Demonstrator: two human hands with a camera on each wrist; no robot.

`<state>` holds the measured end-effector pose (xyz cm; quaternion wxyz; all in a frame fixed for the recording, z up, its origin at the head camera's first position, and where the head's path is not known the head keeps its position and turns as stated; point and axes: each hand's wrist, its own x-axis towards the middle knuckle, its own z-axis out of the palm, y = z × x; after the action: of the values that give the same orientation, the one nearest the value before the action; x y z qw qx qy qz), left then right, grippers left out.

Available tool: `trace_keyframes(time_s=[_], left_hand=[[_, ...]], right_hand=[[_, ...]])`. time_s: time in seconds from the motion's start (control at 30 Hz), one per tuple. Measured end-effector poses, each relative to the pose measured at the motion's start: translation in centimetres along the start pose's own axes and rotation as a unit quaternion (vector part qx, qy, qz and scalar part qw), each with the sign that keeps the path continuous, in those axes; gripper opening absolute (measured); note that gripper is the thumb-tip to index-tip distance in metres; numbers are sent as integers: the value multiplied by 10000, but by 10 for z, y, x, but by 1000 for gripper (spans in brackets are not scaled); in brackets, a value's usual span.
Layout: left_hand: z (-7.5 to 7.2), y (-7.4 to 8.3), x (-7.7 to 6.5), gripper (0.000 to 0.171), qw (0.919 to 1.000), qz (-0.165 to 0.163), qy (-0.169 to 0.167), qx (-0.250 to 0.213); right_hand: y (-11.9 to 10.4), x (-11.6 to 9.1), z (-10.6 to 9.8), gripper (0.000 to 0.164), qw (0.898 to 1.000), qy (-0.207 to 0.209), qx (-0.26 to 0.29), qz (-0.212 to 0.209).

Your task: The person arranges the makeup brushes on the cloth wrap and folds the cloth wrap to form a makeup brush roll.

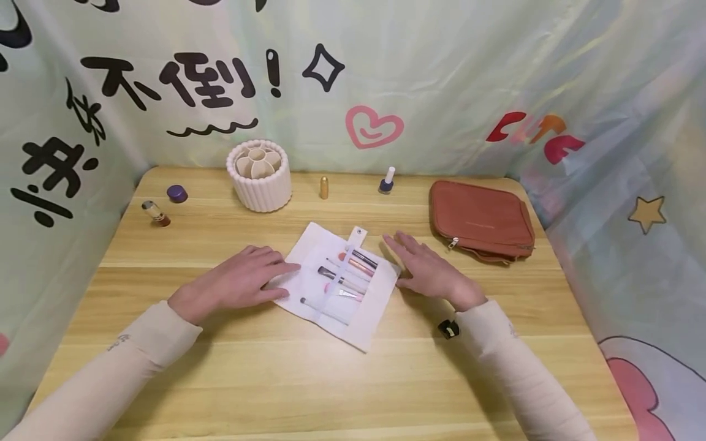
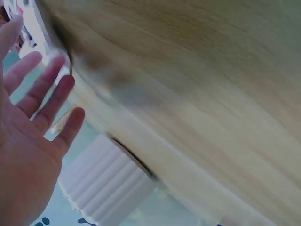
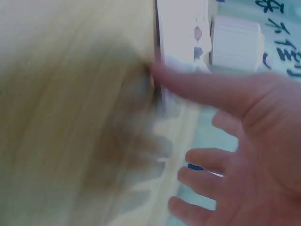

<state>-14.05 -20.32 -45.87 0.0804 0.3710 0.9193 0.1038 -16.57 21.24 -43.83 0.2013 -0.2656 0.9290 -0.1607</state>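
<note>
The left hand and right hand are apart, fingers extended and gripping nothing: the left reaches over the 9 o'clock edge of a white brush roll, the right is at its 3 o'clock corner. Whether either presses down, I cannot tell.

With the roll, open mid-table, as the clock's centre: a small clear-and-brown bottle and purple cap stand near 10 o'clock; at 11, a ribbed cream holder is divided into petal-shaped compartments. The roll itself carries several brushes under a translucent strap. A gold tube stands at 12, a white-capped dark bottle at 1, and a red-brown bag, contents hidden, lies at 2.

On the wall cloth, black characters read 快乐 toward 10 and 不倒! toward 11; coloured CUTE sits toward 2. The bag's lettering is too small to read.
</note>
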Motion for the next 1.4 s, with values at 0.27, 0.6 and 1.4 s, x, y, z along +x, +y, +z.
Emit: trace_keyframes(time_s=[0.27,0.6,1.4], left_hand=[[2,-13,8,52,9987,-40,275,-426],[5,-13,20,82,9953,-16,-748,-614],[22,33,-6,77,9993,162,-313,-142]], right_hand=[[-51,-16,6,86,9986,-88,-510,142],[-52,-15,36,123,9976,-465,-509,-67],[-8,-22,29,46,9924,-184,222,-1193]])
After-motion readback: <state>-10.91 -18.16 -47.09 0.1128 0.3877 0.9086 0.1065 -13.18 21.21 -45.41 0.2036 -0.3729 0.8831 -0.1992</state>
